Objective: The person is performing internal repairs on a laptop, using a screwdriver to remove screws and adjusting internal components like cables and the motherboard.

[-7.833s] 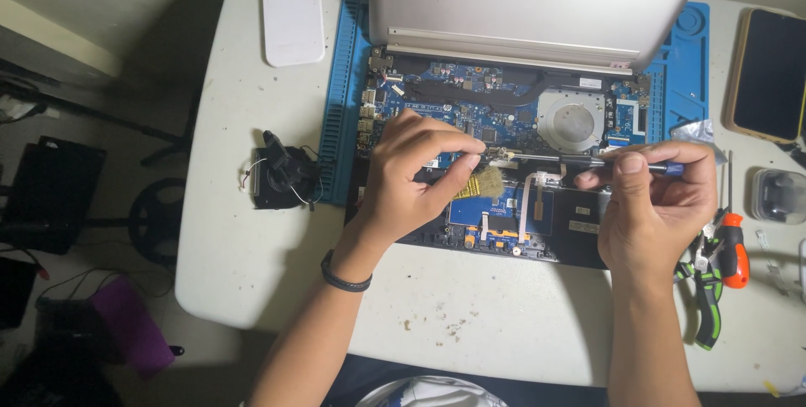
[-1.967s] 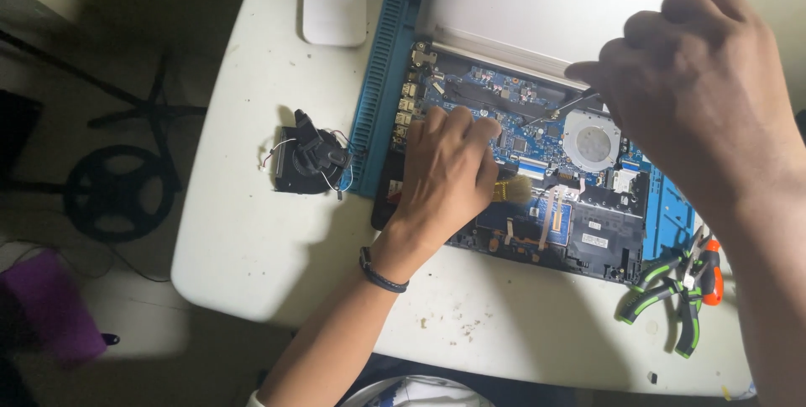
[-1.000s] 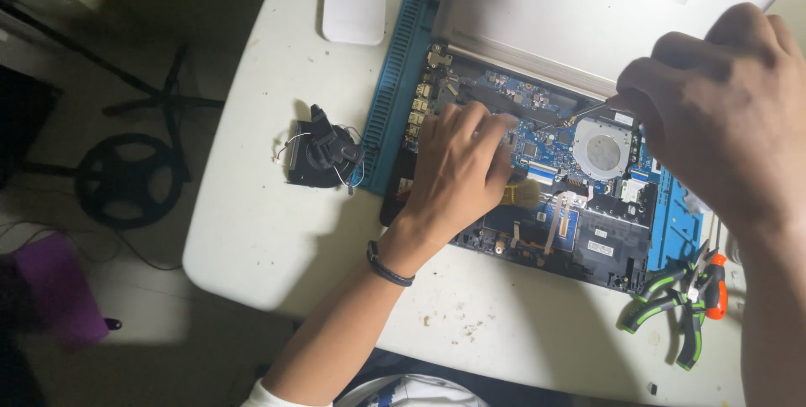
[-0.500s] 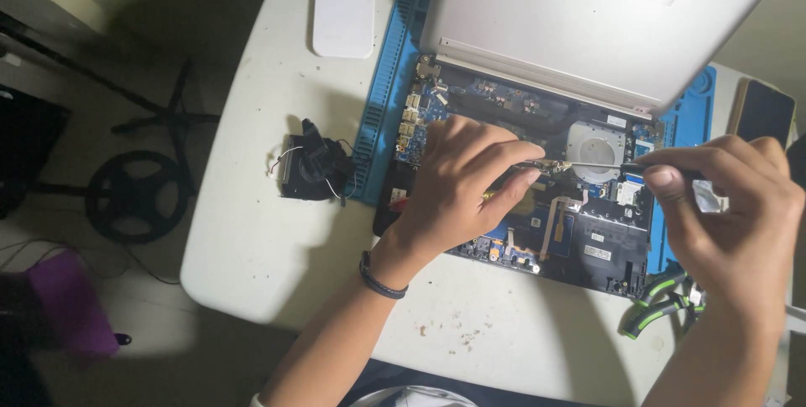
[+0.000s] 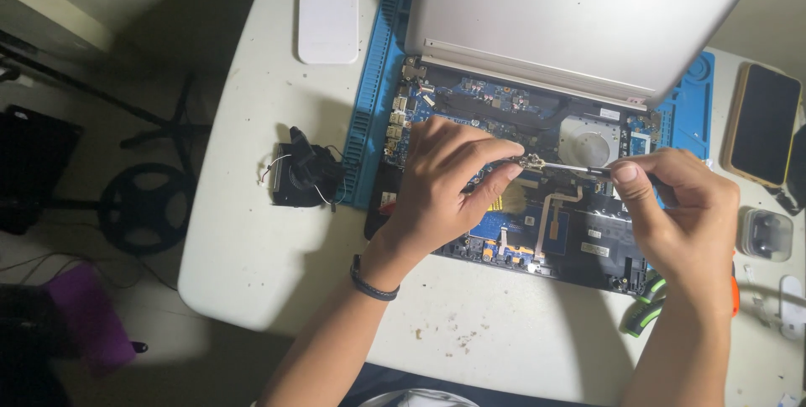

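An opened laptop (image 5: 537, 222) with its bottom cover off lies on a blue work mat (image 5: 374, 121); its blue circuit board and round fan (image 5: 588, 145) show. My left hand (image 5: 445, 189) rests on the board, its fingertips pinching a small metal part (image 5: 531, 161). My right hand (image 5: 672, 214) grips a thin screwdriver (image 5: 575, 169) whose tip meets that part. The silver lid (image 5: 579, 12) stands tilted at the back.
A black removed component with wires (image 5: 302, 176) lies left of the mat. A white stand (image 5: 327, 12) sits at the back left. A phone (image 5: 762, 126), a small clear case (image 5: 766, 235) and green-handled pliers (image 5: 642, 306) lie to the right on the white table (image 5: 252, 264).
My right hand has come down from in front of the camera to the laptop and now holds the screwdriver at the metal part. My left hand stayed on the board.
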